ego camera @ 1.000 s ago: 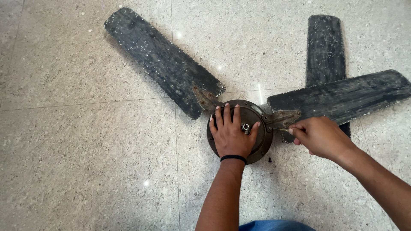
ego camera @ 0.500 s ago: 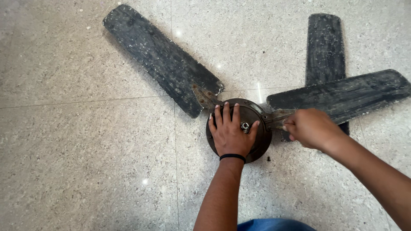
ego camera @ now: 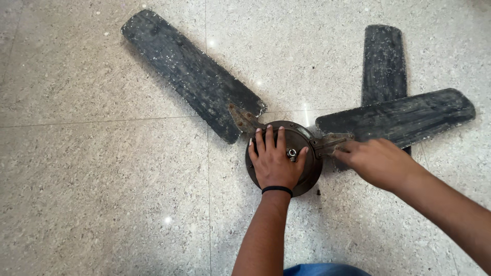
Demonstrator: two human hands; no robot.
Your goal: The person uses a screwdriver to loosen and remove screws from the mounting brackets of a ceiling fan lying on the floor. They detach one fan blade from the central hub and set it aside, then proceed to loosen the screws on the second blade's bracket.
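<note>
An old ceiling fan lies on the floor, its round dark motor hub [ego camera: 308,134] facing up. My left hand [ego camera: 275,163] rests flat on the hub with fingers spread, beside the central shaft [ego camera: 292,153]. A black band sits on that wrist. My right hand [ego camera: 378,163] is closed at the rusty bracket [ego camera: 327,143] that joins the right blade [ego camera: 399,120] to the hub. Its fingertips touch the bracket, and the thin tool seen earlier is hidden inside the fist. A second dusty blade [ego camera: 189,71] runs up to the left from its own bracket [ego camera: 240,118].
A third dark blade [ego camera: 384,61] lies on the floor behind the right blade, pointing away from me. A small dark speck, perhaps a screw [ego camera: 318,192], sits just below the hub. The floor is speckled stone tile [ego camera: 102,179]. Blue cloth [ego camera: 327,269] shows at the bottom edge.
My right hand has moved up and left onto the blade bracket, covering the thin tool that showed at its fingertips. My left hand has stayed on the hub.
</note>
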